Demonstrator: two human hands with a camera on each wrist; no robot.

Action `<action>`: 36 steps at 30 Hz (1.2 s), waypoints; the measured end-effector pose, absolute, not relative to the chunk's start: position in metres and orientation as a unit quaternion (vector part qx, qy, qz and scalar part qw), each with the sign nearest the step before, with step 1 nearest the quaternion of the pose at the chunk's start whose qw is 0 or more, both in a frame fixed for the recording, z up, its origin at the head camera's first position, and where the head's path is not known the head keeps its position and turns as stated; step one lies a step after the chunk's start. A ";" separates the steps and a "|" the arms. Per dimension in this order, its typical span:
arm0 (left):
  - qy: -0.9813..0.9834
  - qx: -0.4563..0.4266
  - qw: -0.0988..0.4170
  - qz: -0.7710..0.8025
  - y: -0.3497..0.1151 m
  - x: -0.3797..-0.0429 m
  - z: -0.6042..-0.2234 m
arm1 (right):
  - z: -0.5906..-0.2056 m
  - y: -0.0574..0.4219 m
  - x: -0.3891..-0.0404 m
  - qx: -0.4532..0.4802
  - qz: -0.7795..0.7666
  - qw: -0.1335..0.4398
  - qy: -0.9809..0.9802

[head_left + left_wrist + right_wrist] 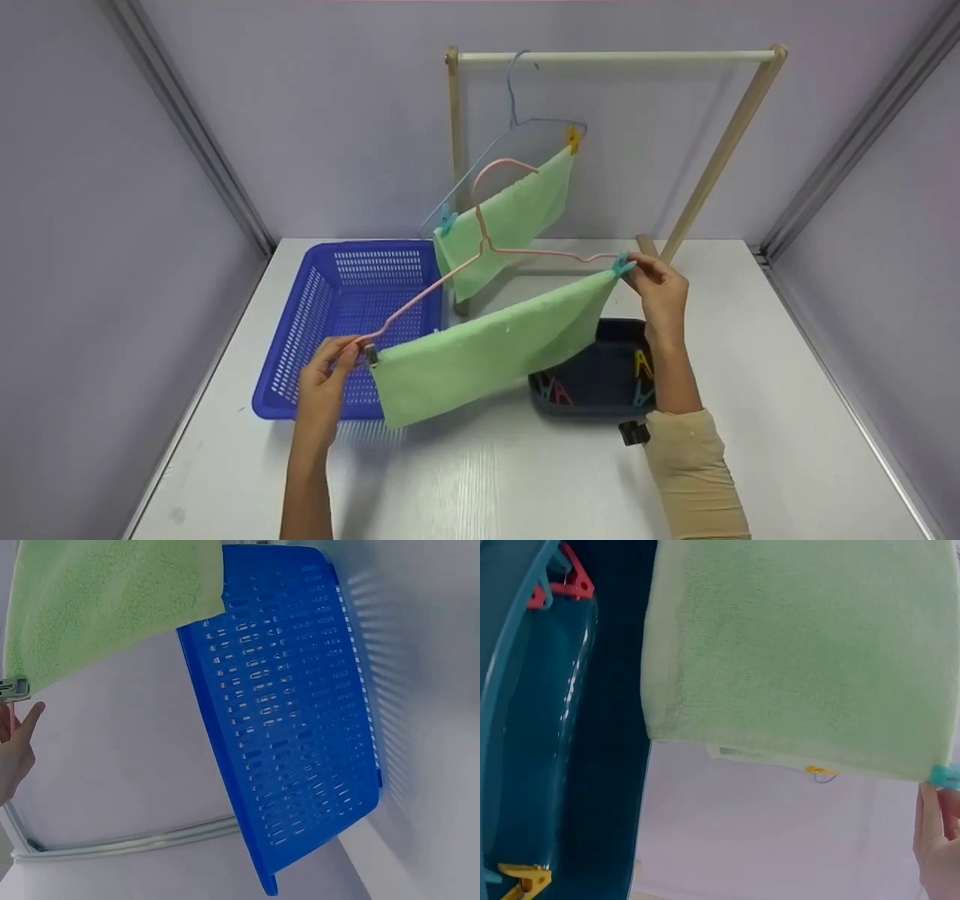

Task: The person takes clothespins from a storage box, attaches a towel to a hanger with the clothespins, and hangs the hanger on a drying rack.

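Note:
A pink clothes hanger [433, 288] is held up in front with both hands, tilted lower at its left end. From it hangs a folded light green towel [495, 352], fastened by a grey clothespin [372, 355] on the left and a teal clothespin [622, 265] on the right. My left hand [324, 379] pinches the hanger's left end beside the grey clothespin. At the other end my right hand [660, 296] pinches the hanger, fingertips right at the teal clothespin. In the right wrist view the towel [802, 652] fills much of the picture.
Behind stands a wooden drying rack [615, 57] with a blue hanger [480, 159] holding a second green towel [525, 202] by yellow and teal clothespins. A blue perforated basket [296, 330] sits left; a dark tray [592, 409] with several clothespins sits under the held towel's right side.

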State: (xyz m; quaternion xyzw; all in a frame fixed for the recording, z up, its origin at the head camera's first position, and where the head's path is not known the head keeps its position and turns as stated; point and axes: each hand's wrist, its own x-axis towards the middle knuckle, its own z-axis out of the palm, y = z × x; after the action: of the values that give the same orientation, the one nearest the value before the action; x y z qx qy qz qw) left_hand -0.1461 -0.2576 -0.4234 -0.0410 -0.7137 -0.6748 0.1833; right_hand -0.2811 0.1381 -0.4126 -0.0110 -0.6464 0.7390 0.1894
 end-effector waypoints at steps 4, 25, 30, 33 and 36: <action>-0.717 -0.070 0.179 -0.670 -0.253 -0.154 -0.421 | -0.411 0.145 -0.289 -0.025 0.748 0.189 -0.635; -0.708 -0.037 0.190 -0.680 -0.215 -0.182 -0.412 | -0.404 0.173 -0.315 -0.104 0.817 0.161 -0.544; -0.690 -0.035 0.197 -0.696 -0.212 -0.182 -0.412 | -0.407 0.176 -0.313 -0.110 0.859 0.117 -0.487; -0.671 -0.039 0.191 -0.715 -0.210 -0.181 -0.413 | -0.408 0.178 -0.312 -0.111 0.889 0.097 -0.434; -0.637 -0.063 0.178 -0.747 -0.209 -0.181 -0.414 | -0.408 0.179 -0.312 -0.114 0.900 0.100 -0.409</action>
State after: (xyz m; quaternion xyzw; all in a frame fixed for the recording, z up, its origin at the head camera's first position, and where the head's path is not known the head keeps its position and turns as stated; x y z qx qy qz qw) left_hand -0.1808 -0.2089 -0.4141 -0.0626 -0.6374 -0.7470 0.1784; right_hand -0.3121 0.1787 -0.4083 -0.1142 -0.4094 0.8996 0.0999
